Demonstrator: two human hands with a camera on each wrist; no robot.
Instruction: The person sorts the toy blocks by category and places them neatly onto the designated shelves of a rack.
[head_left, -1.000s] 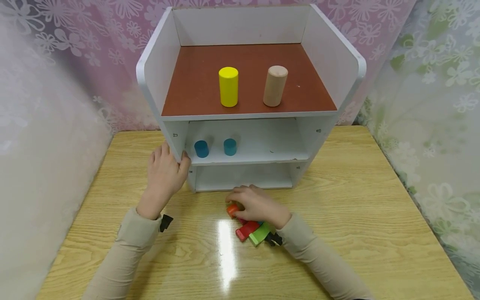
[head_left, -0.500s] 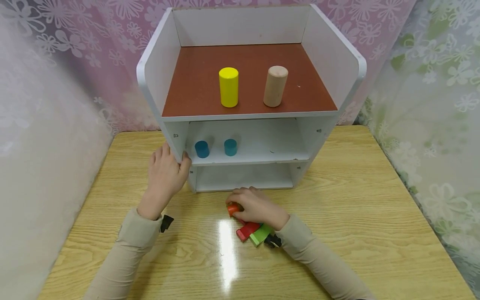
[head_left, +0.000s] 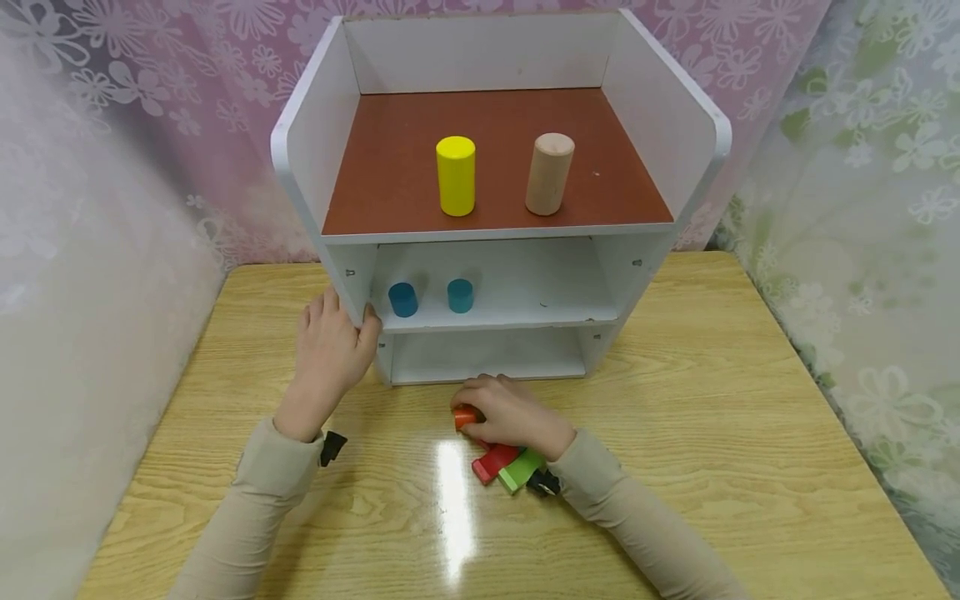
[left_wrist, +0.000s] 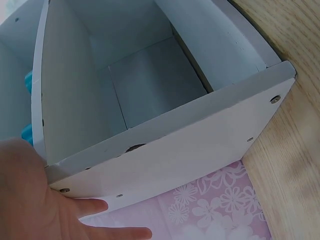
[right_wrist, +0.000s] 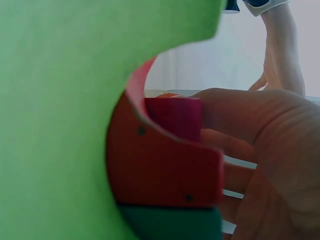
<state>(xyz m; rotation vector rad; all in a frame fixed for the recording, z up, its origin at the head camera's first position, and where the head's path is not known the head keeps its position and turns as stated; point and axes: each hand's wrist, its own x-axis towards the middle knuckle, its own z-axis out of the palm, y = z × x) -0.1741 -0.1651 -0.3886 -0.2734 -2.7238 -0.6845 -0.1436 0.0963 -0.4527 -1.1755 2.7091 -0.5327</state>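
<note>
My left hand [head_left: 330, 358] grips the left side panel of a small white shelf unit [head_left: 637, 283]. In the left wrist view its fingers [left_wrist: 117, 233] lie along the panel's outer face. My right hand [head_left: 513, 411] pinches an orange block [head_left: 465, 417] between thumb and fingers, low over the table in front of the unit. Beneath that hand lie a red arched block [head_left: 495, 461] and a green arched block [head_left: 522, 471]. The right wrist view shows a magenta block [right_wrist: 175, 116] by the thumb and a teal arched block [right_wrist: 175, 222] under the red one; the hand mostly hides the orange block there.
A yellow cylinder [head_left: 457, 177] and a plain wooden cylinder [head_left: 550, 175] stand on the brown top shelf [head_left: 405, 125]. Two short blue cylinders, one darker [head_left: 403, 300] and one lighter [head_left: 461, 296], are on the middle shelf. Flowered curtains [head_left: 885, 208] surround the wooden table [head_left: 750, 417].
The orange block has turned slightly within my right hand's fingers, its side now facing more level. My left hand keeps its hold on the shelf unit.
</note>
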